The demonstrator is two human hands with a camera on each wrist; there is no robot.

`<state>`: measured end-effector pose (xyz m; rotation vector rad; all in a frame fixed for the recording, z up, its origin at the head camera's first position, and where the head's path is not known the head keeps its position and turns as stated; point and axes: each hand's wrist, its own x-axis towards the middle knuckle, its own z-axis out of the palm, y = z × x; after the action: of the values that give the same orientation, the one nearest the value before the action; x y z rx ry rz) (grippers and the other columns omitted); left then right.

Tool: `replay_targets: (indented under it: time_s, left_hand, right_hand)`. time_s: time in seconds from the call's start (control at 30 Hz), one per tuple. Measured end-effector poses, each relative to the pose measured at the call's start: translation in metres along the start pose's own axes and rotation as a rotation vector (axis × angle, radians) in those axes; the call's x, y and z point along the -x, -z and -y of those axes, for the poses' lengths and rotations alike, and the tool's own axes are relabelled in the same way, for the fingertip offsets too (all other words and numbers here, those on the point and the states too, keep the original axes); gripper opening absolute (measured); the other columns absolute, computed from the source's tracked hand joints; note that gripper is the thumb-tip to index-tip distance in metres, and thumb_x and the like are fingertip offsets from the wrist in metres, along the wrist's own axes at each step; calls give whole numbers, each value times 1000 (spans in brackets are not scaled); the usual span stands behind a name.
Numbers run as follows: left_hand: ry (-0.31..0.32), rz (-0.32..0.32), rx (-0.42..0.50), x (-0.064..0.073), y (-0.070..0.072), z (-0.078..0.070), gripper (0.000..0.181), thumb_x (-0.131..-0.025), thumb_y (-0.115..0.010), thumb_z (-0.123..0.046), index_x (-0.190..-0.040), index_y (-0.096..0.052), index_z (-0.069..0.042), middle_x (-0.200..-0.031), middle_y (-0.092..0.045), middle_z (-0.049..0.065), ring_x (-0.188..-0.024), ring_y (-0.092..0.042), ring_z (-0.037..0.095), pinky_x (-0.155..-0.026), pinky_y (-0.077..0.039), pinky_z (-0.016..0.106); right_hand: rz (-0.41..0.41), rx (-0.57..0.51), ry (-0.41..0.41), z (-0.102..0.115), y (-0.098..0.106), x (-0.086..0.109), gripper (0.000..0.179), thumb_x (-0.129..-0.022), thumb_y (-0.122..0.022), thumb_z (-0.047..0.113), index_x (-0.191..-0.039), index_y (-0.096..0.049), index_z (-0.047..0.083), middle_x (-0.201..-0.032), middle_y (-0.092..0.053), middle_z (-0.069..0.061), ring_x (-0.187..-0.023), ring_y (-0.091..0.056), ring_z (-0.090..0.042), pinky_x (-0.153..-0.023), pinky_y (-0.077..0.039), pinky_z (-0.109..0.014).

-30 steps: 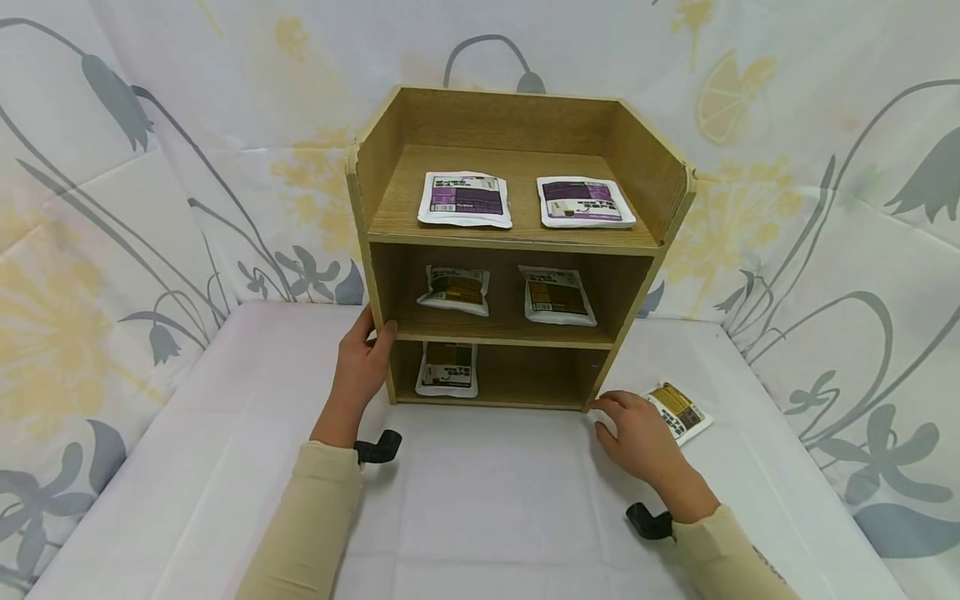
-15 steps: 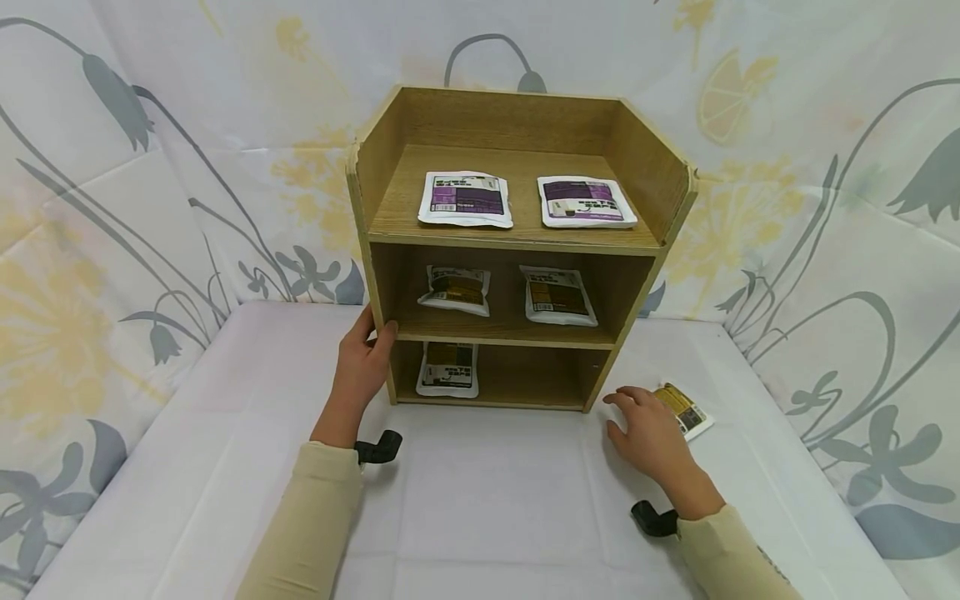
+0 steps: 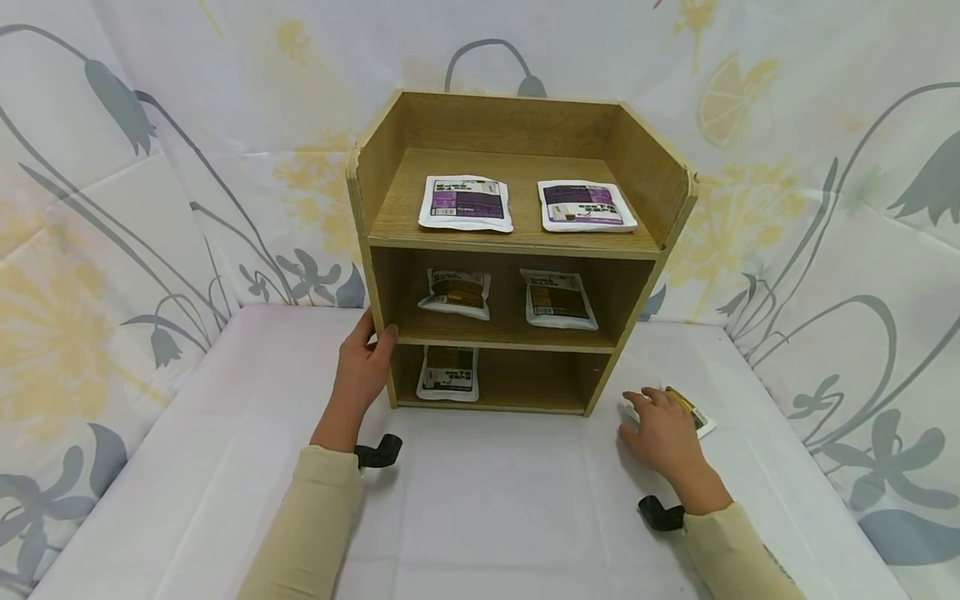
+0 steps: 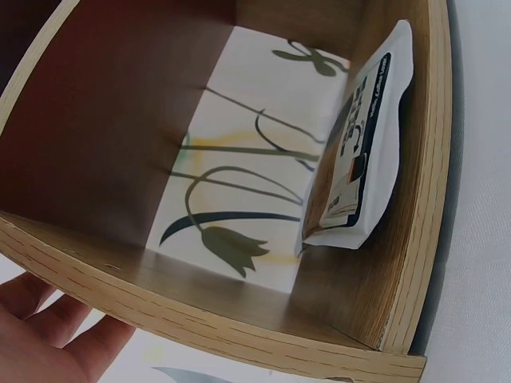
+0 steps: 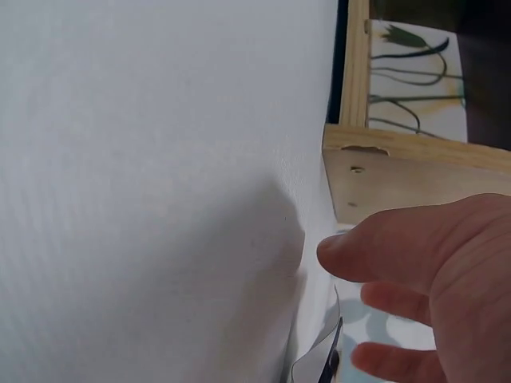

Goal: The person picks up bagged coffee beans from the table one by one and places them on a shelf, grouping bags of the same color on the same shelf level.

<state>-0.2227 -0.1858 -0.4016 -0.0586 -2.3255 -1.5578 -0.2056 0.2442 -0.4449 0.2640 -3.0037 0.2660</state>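
Note:
A small three-tier wooden shelf (image 3: 491,237) stands at the middle of the table's far side. My left hand (image 3: 360,371) holds its left side panel, thumb at the front edge and fingers along the outer face. To the right of the shelf, my right hand (image 3: 663,433) hovers over a white packet with a brown and yellow label (image 3: 697,419), fingers spread and loosely bent. The hand covers most of that packet; a corner of the packet (image 5: 315,363) shows below the fingers in the right wrist view. Whether the fingers touch it, I cannot tell.
Two purple-labelled packets (image 3: 467,204) lie on the top tier. Two brown-labelled packets (image 3: 558,300) sit on the middle tier. One packet (image 3: 448,375) lies at the left of the bottom tier. A white cloth (image 3: 487,500) covers the table, and patterned curtains hang behind.
My right hand has moved right, from the shelf's lower right corner to over the loose packet. The left hand stays on the shelf's side.

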Motion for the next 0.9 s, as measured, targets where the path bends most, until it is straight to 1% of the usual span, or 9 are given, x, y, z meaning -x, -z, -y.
replay_targets:
  time_s: [0.17,0.33,0.5,0.63,0.7,0.9]
  left_hand:
    - [4,1,-7,0,-1,0,57,-100,-43,-42,-152,-33,-23,-150,-43,12,-128,-53,33,-100,-48,53]
    - [6,3,-3,0,0,0,57,-100,-43,-42,-152,-33,-22,-150,-43,12,-128,-53,34,-100,-48,53]
    - [0,4,5,0,0,1,57,-100,-43,-43,-152,-34,-22,-149,-44,13,-127,-53,35,-99,-48,54]
    - [12,14,7,0,-1,2,58,-100,-43,-45,-152,-33,-23,-150,-43,12,-128,-52,34,-100,-47,54]
    - [17,11,7,0,-1,2,57,-99,-43,-45,-152,-33,-24,-149,-44,12,-128,-52,34,-100,-47,53]
    - [7,1,6,-1,0,2,57,-100,-43,-43,-151,-34,-22,-149,-44,12,-128,-52,34,-100,-47,53]
  right_hand:
    - [62,12,-46,-2,3,-1,53,-85,-66,24,-132,-56,2,-135,-47,-34,-123,-43,-56,-88,-42,-71]
    - [117,24,-74,-5,7,-4,56,-85,-67,27,-134,-54,2,-135,-44,-39,-121,-43,-59,-82,-46,-69]
    - [131,19,-100,-11,6,-8,55,-87,-67,27,-135,-53,3,-136,-43,-37,-122,-42,-57,-82,-46,-70]
    - [148,3,-108,-14,5,-9,54,-87,-67,24,-135,-53,2,-138,-41,-37,-123,-41,-58,-83,-45,-70]
    - [146,-2,-102,-14,6,-10,54,-87,-67,22,-134,-53,1,-137,-41,-38,-122,-41,-59,-83,-46,-69]
    - [101,-12,-51,-16,11,-10,53,-81,-65,16,-129,-55,-6,-130,-48,-38,-111,-51,-56,-83,-49,-60]
